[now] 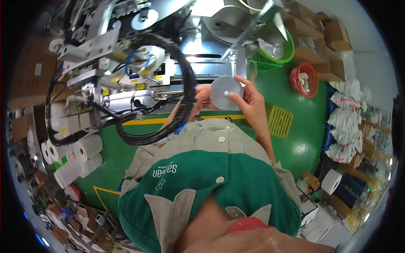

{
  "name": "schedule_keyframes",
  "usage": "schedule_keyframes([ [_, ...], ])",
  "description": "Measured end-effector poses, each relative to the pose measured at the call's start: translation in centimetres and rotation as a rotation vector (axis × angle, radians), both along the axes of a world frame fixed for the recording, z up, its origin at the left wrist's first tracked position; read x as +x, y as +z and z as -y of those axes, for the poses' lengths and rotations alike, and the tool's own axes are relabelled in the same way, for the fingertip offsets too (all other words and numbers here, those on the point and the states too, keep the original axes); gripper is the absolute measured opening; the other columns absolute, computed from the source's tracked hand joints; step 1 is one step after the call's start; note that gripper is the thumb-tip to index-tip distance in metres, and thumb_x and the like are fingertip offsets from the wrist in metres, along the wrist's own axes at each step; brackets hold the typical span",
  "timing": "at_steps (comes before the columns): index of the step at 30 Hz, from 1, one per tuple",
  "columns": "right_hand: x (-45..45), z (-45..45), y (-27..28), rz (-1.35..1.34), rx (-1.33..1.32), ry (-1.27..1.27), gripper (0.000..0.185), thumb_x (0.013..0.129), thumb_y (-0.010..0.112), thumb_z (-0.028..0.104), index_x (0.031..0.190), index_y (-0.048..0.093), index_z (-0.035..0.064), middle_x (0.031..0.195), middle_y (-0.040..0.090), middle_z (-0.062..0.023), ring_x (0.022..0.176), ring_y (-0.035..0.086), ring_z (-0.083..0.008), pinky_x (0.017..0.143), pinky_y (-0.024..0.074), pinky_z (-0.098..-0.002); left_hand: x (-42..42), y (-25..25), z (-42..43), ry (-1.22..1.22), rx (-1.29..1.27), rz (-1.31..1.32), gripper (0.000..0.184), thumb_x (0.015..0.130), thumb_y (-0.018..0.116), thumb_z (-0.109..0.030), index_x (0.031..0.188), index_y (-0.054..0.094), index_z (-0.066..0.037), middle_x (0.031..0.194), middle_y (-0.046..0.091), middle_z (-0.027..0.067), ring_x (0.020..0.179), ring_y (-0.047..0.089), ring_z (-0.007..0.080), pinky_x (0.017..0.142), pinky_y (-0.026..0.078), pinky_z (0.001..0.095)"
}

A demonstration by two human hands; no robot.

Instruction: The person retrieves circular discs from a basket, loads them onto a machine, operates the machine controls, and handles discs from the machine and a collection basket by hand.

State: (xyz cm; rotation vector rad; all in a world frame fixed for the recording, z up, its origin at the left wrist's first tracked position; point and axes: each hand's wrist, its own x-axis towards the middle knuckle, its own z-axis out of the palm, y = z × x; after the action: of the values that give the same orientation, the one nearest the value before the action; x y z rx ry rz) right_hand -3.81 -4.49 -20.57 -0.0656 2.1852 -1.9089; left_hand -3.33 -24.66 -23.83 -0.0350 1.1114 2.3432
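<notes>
A round, pale translucent disc (222, 86) with a small white hub near its middle is held between my two hands, in front of the machine's edge. My right hand (252, 101) grips its right side, the thumb lying on the face near the hub and the index finger at the upper rim. At the disc's left rim, my left hand (202, 98) has its fingers closed on the edge. A loop of black cables (187, 80) partly hides my left wrist and forearm.
The machine (90, 63) with metal arms and cables fills the upper left. Green basket (287, 48) and red basket (303, 80) stand at the upper right, near cardboard boxes (337, 36). White rolls (87, 147) lie at the lower left. A yellow grate (279, 121) is on the floor.
</notes>
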Motion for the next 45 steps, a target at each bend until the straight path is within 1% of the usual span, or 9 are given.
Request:
schedule_keyframes([
  [7,1.3,-7.0,0.2,0.086,-0.051,-0.174,0.042,0.090,0.063,0.011,0.130,0.054,0.0063,0.079,0.057,0.0019,0.062,0.048,-0.0021,0.051,0.0379,-0.0186,-2.4,-0.4,-7.7,-0.103,-0.083,0.090,0.031,0.094,0.059,-0.017,0.116,0.061,0.004,0.098,0.068,0.0081,0.080,0.066,0.0113,0.069,0.058,0.0245],
  [11,0.5,-12.7,-0.5,0.113,-0.013,-0.163,0.041,0.093,0.059,0.010,0.133,0.051,0.0060,0.087,0.061,0.0004,0.066,0.049,-0.0025,0.052,0.0390,-0.0174,-3.8,-1.1,-13.4,-0.159,-0.142,0.118,0.029,0.090,0.064,-0.014,0.113,0.063,0.004,0.098,0.068,0.0085,0.081,0.066,0.0120,0.072,0.057,0.0261],
  [17,-2.1,-24.1,-1.6,0.095,-0.019,-0.150,0.041,0.090,0.063,0.012,0.130,0.056,0.0097,0.073,0.056,0.0010,0.060,0.050,-0.0045,0.051,0.0424,-0.0208,-6.1,-2.4,-25.2,-0.132,-0.197,0.118,0.034,0.082,0.069,-0.007,0.114,0.062,0.003,0.102,0.068,0.0109,0.086,0.067,0.0168,0.079,0.055,0.0304],
  [20,-3.1,-30.2,-1.5,0.139,-0.007,-0.141,0.045,0.088,0.064,0.012,0.132,0.053,0.0084,0.076,0.056,-0.0004,0.063,0.053,-0.0059,0.053,0.0454,-0.0225,-7.1,-3.0,-32.0,-0.070,-0.172,0.149,0.029,0.081,0.071,-0.009,0.108,0.065,0.002,0.095,0.069,0.0063,0.080,0.065,0.0122,0.071,0.052,0.0265],
  [30,-10.7,-42.3,-7.1,0.213,-0.093,-0.149,0.050,0.087,0.066,0.009,0.134,0.048,0.0079,0.080,0.060,-0.0029,0.064,0.054,-0.0065,0.054,0.0460,-0.0224,-15.2,-5.0,-43.7,-0.135,-0.400,0.132,0.028,0.086,0.067,-0.011,0.110,0.063,0.002,0.098,0.068,0.0053,0.085,0.063,0.0111,0.074,0.052,0.0279],
  [37,-20.7,-47.1,-16.7,0.223,0.081,-0.095,0.044,0.086,0.067,0.012,0.127,0.053,0.0050,0.082,0.065,-0.0023,0.068,0.053,-0.0049,0.060,0.0440,-0.0207,-26.7,-16.2,-47.0,-0.039,-0.348,0.361,0.028,0.094,0.059,-0.025,0.109,0.062,-0.001,0.094,0.065,0.0037,0.081,0.063,0.0118,0.071,0.053,0.0260],
  [40,-25.9,-50.0,-20.9,0.304,0.153,-0.173,0.039,0.086,0.067,0.012,0.122,0.055,0.0037,0.083,0.066,-0.0024,0.070,0.055,-0.0055,0.061,0.0440,-0.0207,-34.2,-26.2,-49.8,-0.047,-0.569,0.408,0.025,0.093,0.060,-0.023,0.107,0.063,-0.002,0.091,0.065,0.0031,0.080,0.063,0.0105,0.069,0.052,0.0252],
  [42,-28.0,-51.4,-25.4,0.341,-0.013,-0.281,0.039,0.086,0.066,0.010,0.123,0.054,0.0024,0.084,0.066,-0.0020,0.068,0.053,-0.0049,0.059,0.0428,-0.0205,-38.4,-34.7,-51.6,-0.017,-0.714,0.325,0.026,0.089,0.063,-0.021,0.107,0.063,-0.002,0.090,0.066,0.0055,0.081,0.064,0.0129,0.068,0.052,0.0271],
  [45,-31.7,-52.8,-28.6,0.461,0.040,-0.299,0.037,0.086,0.066,0.010,0.121,0.056,0.0057,0.076,0.060,0.0001,0.064,0.048,-0.0056,0.059,0.0420,-0.0213,-42.9,-46.4,-55.8,0.085,-0.963,0.191,0.030,0.081,0.070,-0.020,0.103,0.062,-0.001,0.088,0.068,0.0094,0.080,0.066,0.0198,0.069,0.053,0.0316],
])
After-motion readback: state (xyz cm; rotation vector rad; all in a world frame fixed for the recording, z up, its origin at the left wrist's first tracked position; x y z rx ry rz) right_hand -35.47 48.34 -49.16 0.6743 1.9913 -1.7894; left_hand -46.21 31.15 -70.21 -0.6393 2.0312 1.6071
